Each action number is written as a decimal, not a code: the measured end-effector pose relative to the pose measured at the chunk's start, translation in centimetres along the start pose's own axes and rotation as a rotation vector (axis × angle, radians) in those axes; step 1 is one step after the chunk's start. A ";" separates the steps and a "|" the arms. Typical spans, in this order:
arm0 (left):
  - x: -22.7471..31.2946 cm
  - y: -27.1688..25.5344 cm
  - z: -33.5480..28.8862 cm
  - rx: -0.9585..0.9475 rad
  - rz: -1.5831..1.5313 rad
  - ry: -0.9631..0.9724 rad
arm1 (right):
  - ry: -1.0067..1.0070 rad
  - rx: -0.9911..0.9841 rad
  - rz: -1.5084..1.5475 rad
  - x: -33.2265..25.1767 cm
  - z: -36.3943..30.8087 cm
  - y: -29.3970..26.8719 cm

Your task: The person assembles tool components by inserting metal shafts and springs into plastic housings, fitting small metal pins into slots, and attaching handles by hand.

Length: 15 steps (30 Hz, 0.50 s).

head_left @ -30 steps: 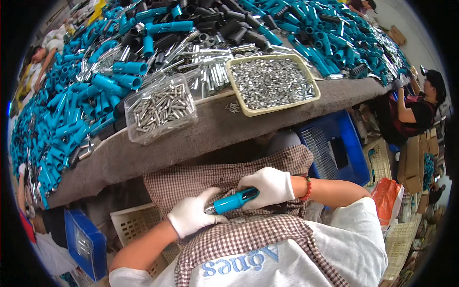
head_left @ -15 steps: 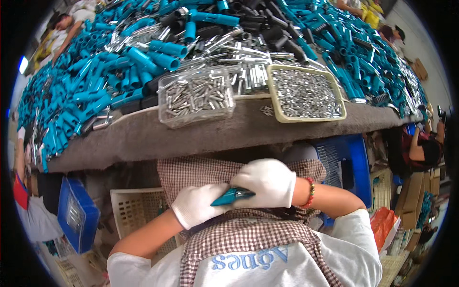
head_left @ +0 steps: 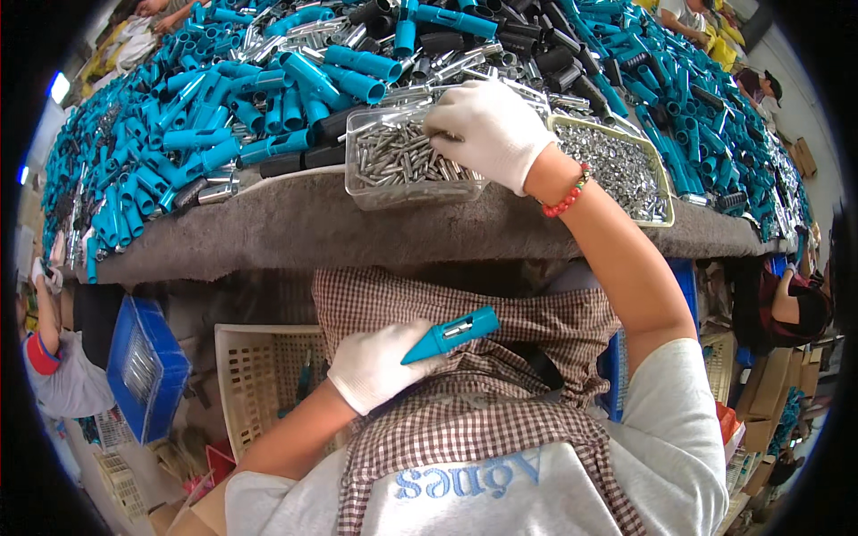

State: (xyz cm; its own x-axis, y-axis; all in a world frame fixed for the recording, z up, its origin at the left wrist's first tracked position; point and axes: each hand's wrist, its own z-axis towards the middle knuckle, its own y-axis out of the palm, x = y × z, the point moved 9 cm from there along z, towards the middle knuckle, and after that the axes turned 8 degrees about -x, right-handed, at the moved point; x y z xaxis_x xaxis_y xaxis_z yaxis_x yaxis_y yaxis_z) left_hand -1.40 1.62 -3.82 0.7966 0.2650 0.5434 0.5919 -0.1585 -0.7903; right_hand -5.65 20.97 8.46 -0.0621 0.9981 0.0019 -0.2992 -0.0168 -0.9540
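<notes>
In my gloved left hand (head_left: 380, 364), over my lap, is a teal plastic tube handle (head_left: 474, 329). It has a slot in its side with a shiny metal part inside, and it points up to the right. My gloved right hand (head_left: 496, 129) is over a clear plastic tray (head_left: 407, 196) at the table edge, its fingers curled down at the short metal pins (head_left: 393, 156) lying there. Its fingertips are partly hidden, so I cannot make out whether a pin is between them. Beside that tray, partly behind my right wrist, stands a cream tray (head_left: 666, 183) of small metal pieces.
Heaped teal handles (head_left: 192, 138), black tubes and metal rods cover the table behind the trays. Grey cloth (head_left: 268, 228) drapes its front edge. Below are a cream basket (head_left: 234, 375) and a blue crate (head_left: 147, 371). Other people sit around the table.
My right hand has left the teal handle and moved up to the tray of pins. My left hand keeps the handle, now more fully in sight. The view has shifted slightly.
</notes>
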 end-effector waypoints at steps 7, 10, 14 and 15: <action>0.0 -2.1 -0.4 0.256 0.077 0.130 | 0.233 0.207 0.606 -0.5 -4.5 -2.4; 0.3 -2.8 0.0 0.261 0.024 0.127 | 0.317 0.030 0.835 -2.3 -7.0 -1.9; 0.2 -3.0 0.5 0.258 0.003 0.100 | 0.255 -0.034 0.861 -5.0 -9.8 -1.3; 0.3 -3.0 0.6 0.256 0.005 0.104 | 0.202 -0.040 0.763 -5.6 -10.2 -1.1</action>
State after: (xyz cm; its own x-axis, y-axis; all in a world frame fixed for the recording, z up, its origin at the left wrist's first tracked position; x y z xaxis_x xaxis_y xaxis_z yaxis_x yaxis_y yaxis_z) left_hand -3.04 2.74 -1.43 0.8154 0.1632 0.5554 0.5484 0.0894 -0.8314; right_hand 4.74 16.00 6.44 -0.0615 0.7034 -0.7081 -0.2089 -0.7028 -0.6800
